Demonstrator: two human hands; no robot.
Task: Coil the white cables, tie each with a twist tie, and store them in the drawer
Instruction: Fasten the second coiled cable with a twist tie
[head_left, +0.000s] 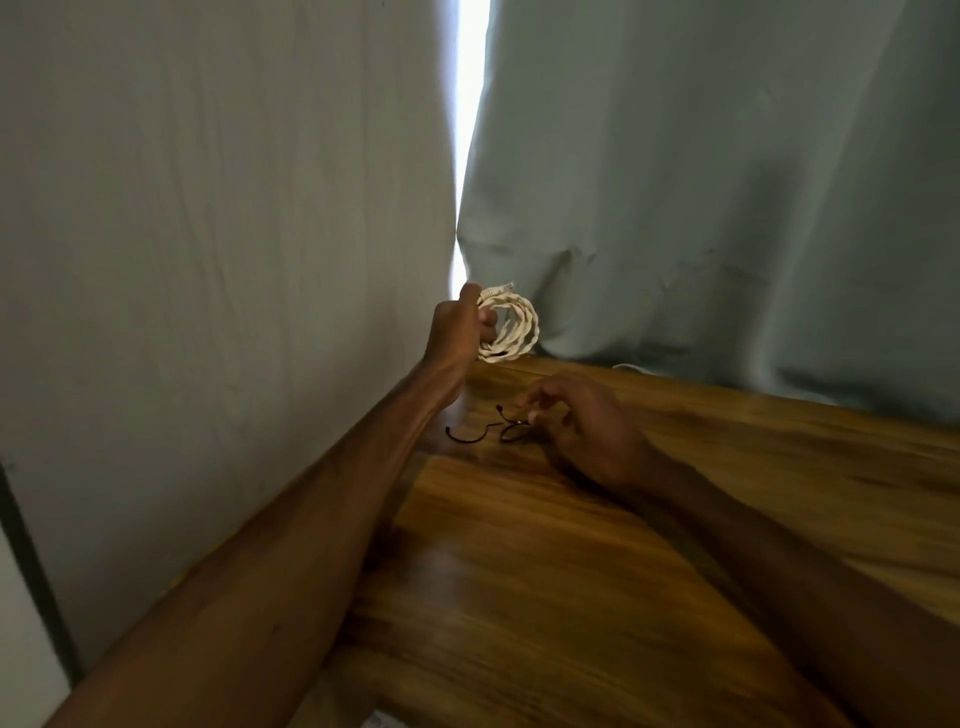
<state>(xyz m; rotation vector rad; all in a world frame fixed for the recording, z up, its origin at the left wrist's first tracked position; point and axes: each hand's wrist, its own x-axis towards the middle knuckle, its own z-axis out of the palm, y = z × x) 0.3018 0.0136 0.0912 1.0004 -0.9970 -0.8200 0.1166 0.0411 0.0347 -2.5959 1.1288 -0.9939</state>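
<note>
My left hand (457, 327) grips a coiled white cable (514, 327) and holds it up above the far left corner of the wooden table (571, 545). A connector end sticks out at the top of the coil. Thin dark twist ties (483, 432) lie curled on the tabletop just below the coil. My right hand (582, 421) hovers low over the table at the right end of the ties, its fingertips pinching one of them. No drawer is in view.
Grey-green curtains (701, 182) hang behind the table, with a bright gap (470, 130) between them. The right curtain's hem drapes onto the table's back edge. A bit of white cable (631, 368) peeks from under the hem.
</note>
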